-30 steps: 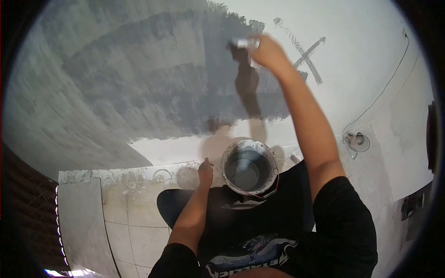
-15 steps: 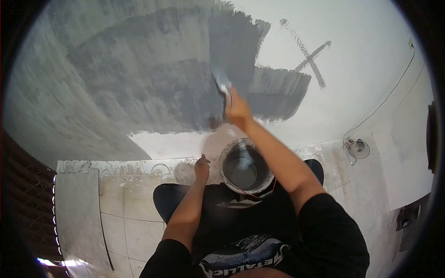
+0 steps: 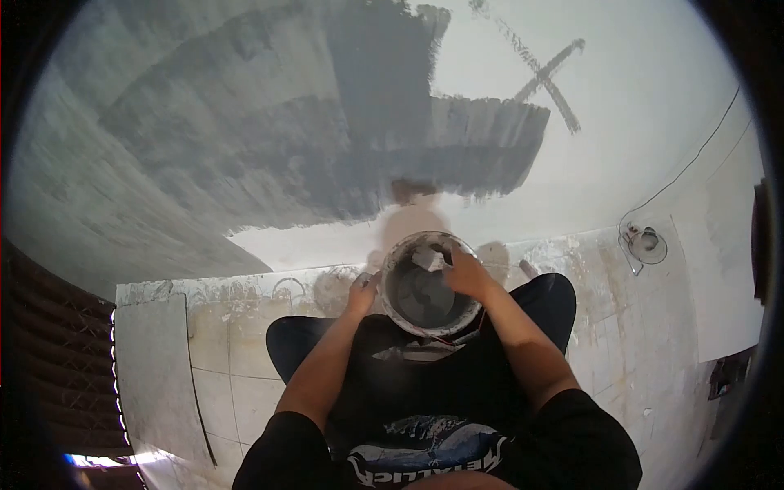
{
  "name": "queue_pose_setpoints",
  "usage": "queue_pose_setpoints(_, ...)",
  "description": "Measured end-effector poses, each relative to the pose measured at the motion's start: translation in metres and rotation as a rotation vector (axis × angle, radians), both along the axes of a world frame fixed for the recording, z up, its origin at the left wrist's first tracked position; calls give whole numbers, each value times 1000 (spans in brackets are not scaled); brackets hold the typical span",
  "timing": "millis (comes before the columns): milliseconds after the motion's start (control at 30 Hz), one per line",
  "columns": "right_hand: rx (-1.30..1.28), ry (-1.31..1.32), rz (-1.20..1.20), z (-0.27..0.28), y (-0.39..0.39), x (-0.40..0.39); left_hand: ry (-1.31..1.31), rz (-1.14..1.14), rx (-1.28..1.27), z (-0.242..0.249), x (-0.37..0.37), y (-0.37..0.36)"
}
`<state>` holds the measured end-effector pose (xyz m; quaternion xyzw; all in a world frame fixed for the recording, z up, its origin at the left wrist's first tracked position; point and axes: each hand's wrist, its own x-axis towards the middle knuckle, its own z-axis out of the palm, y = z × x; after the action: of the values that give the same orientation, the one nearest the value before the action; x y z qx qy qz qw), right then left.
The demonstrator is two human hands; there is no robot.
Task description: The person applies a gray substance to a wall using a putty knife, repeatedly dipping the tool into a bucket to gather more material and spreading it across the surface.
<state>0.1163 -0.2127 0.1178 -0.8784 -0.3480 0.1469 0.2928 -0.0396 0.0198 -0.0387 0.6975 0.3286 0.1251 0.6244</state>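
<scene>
A bucket (image 3: pixel 391 313) of grey paint stands between my legs, close to the wall. My right hand (image 3: pixel 467 273) is closed around the brush (image 3: pixel 430 258), whose pale head is inside the upper part of the bucket. The brush's handle is mostly hidden by the fingers. At the bucket's left side, my left hand (image 3: pixel 363 291) touches or nearly touches the rim; its fingers are too small and dim to read clearly. Ahead, the wall (image 3: pixel 482 61) is white with a broad area of wet grey paint (image 3: pixel 367 90) and a grey X mark (image 3: pixel 543 75).
A round, clear-rimmed object (image 3: pixel 648 242) with a cable (image 3: pixel 690 167) lies on the floor at the right, by the wall. A grey board (image 3: pixel 159 367) lies on the tiles at the left, beside a dark slatted shutter (image 3: pixel 57 351).
My right hand and the brush have come down from the wall into the bucket. My left hand has moved slightly right, up to the bucket's side. The view has shifted a little.
</scene>
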Motion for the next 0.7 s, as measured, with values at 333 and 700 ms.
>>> queue_pose_setpoints(333, -309, -115, 237, -52, -13, -25, -82, 117, 37, 8, 16, 2)
queue_pose_setpoints(700, 91, 10, 186, -47, -15, -25, -48, 8, 88, 38, 22, -16)
